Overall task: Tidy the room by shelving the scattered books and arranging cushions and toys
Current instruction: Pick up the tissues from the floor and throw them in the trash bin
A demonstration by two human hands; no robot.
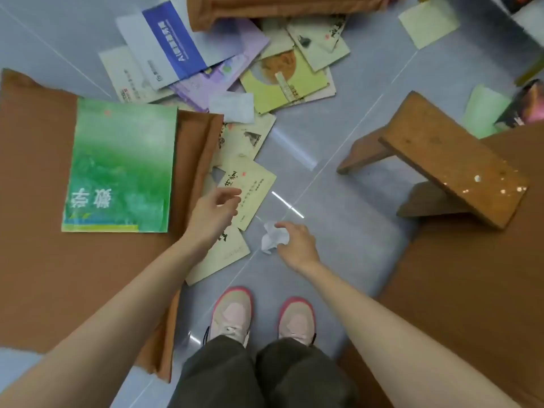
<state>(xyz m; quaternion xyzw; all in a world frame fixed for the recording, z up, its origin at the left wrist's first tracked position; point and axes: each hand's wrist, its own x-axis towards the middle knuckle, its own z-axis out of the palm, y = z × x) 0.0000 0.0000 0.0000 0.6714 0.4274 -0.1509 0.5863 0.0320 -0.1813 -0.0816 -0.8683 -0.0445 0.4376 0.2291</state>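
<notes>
On my far left, a brown cushion [44, 231] lay flat on the grey floor [338, 142], and a green book [123, 166] rested on top of it, cover up. Beyond the cushion's upper edge I saw a loose heap of books [206, 69] spread over the floor, overlapping one another. Just right of the cushion, the left hand [212, 213] hovered over a cream booklet [253, 187]. Its fingers [232, 192] were loosely curled and slightly spread, and I saw nothing held in them. More cream booklets lay under and around that wrist, partly tucked beneath the cushion's edge. Below, a pair of pink shoes [232, 313] stood on the floor.

Near the middle, a crumpled paper [272, 238] sat just beside the booklets. The right hand [297, 245] had thumb and fingers curled round its right side, pinching it. I could not tell whether the wad was off the floor. Further right stood a low wooden stool [450, 160], tilted in my view, with pale specks on its top. A second brown cushion [471, 275] filled the right edge, touching the stool's near side.
</notes>
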